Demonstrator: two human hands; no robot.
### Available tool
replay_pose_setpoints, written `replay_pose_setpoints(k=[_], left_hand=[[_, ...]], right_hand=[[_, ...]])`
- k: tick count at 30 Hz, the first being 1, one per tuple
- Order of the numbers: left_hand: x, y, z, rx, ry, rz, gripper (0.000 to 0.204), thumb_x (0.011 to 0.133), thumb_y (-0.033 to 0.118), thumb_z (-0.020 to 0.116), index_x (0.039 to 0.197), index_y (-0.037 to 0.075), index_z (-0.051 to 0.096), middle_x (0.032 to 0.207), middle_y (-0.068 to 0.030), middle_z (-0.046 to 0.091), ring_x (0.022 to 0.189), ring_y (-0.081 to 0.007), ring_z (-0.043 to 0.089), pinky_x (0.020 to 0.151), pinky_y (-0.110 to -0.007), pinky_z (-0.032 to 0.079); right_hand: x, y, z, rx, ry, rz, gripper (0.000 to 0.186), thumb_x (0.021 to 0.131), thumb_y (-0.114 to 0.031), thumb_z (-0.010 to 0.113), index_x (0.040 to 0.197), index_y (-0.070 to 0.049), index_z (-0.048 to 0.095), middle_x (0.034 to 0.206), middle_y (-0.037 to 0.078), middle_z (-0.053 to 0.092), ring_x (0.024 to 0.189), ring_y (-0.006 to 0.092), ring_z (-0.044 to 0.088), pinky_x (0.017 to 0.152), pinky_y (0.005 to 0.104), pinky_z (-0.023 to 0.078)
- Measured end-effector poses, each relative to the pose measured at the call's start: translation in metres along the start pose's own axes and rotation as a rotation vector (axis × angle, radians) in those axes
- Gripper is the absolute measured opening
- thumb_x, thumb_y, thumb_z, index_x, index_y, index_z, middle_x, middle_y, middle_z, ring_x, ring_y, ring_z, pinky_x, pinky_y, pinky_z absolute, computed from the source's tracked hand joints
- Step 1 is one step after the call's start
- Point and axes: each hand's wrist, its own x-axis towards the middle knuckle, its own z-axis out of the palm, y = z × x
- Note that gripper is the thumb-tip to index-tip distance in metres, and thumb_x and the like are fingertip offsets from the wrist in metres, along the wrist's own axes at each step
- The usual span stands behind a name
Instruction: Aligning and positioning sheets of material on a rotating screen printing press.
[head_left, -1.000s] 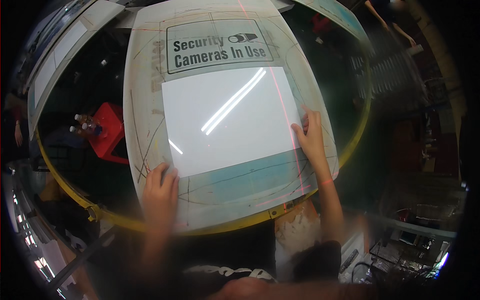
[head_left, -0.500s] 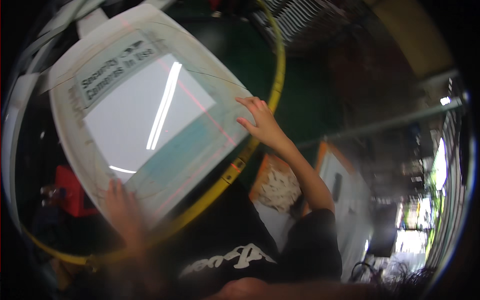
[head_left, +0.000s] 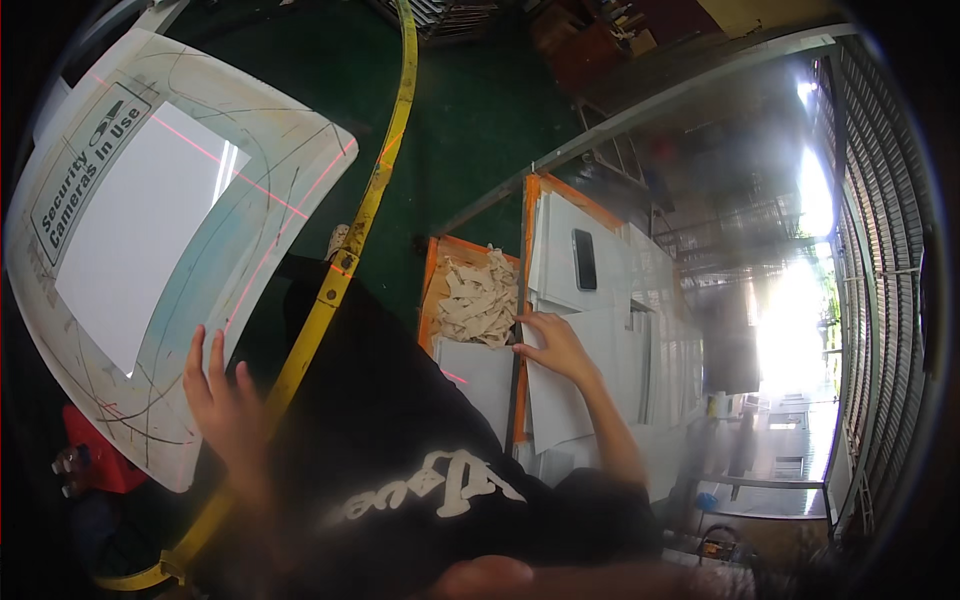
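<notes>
A rounded pale board [head_left: 290, 150], stained and scratched, with red laser lines across it, lies at the left. On it rests a glossy white sheet [head_left: 150, 230] beside a printed label [head_left: 90, 165] with dark lettering. My left hand [head_left: 225, 400] is raised at the board's near right edge, fingers spread, holding nothing; whether it touches the board I cannot tell. Over at the right, my right hand [head_left: 556, 346] is at the left edge of a pile of white sheets [head_left: 570, 385], thumb and fingers apart, beside an orange-edged divider [head_left: 520, 390].
A yellow curved bar [head_left: 375, 195] runs between me and the board. An orange-edged bin [head_left: 428, 300] holds cream-coloured scraps [head_left: 478, 300]. A dark phone [head_left: 584, 260] lies on the white sheets. A red box [head_left: 100, 455] stands at lower left, below the board.
My right hand has left the board's right edge and moved right to the white sheets. My left hand has lifted from the sheet's near corner. The view has turned to the right.
</notes>
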Motion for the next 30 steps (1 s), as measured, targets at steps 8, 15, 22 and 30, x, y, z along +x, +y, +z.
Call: replay_pose_setpoints(k=[8,15,22,30], left_hand=[[-0.004,0.040,0.003,-0.027,-0.106,0.041,0.038,0.085,0.002,0.059,0.123,0.004,0.058,0.133,-0.0151,0.052,0.118,-0.0330,0.053,0.096,-0.039,0.042],[-0.016,0.046,0.000,-0.063,-0.135,0.065,0.037,0.085,0.002,0.059,0.122,0.004,0.059,0.131,-0.0140,0.053,0.114,-0.0320,0.055,0.092,-0.038,0.044],[-0.017,0.054,0.001,-0.043,-0.146,0.101,0.037,0.083,0.001,0.061,0.120,0.004,0.059,0.131,-0.0129,0.054,0.113,-0.0306,0.055,0.093,-0.037,0.043],[-0.020,0.057,0.004,-0.041,-0.165,0.105,0.037,0.083,0.002,0.061,0.120,0.005,0.060,0.131,-0.0118,0.054,0.112,-0.0301,0.056,0.094,-0.038,0.043]], right_hand=[[-0.008,0.005,0.002,0.123,0.086,0.099,0.046,0.081,-0.027,0.070,0.122,-0.008,0.058,0.124,0.011,0.058,0.121,0.0287,0.050,0.101,0.0379,0.041],[-0.016,0.003,0.007,0.169,0.153,0.059,0.047,0.082,-0.024,0.070,0.124,-0.008,0.057,0.129,0.011,0.056,0.129,0.0275,0.045,0.103,0.0370,0.039],[-0.018,0.002,0.008,0.205,0.213,0.045,0.047,0.082,-0.022,0.071,0.125,-0.008,0.058,0.130,0.011,0.057,0.127,0.0274,0.047,0.105,0.0373,0.038],[-0.018,0.006,0.016,0.311,0.273,0.039,0.041,0.079,-0.012,0.072,0.119,-0.006,0.062,0.123,0.011,0.062,0.126,0.0277,0.050,0.105,0.0377,0.039]])
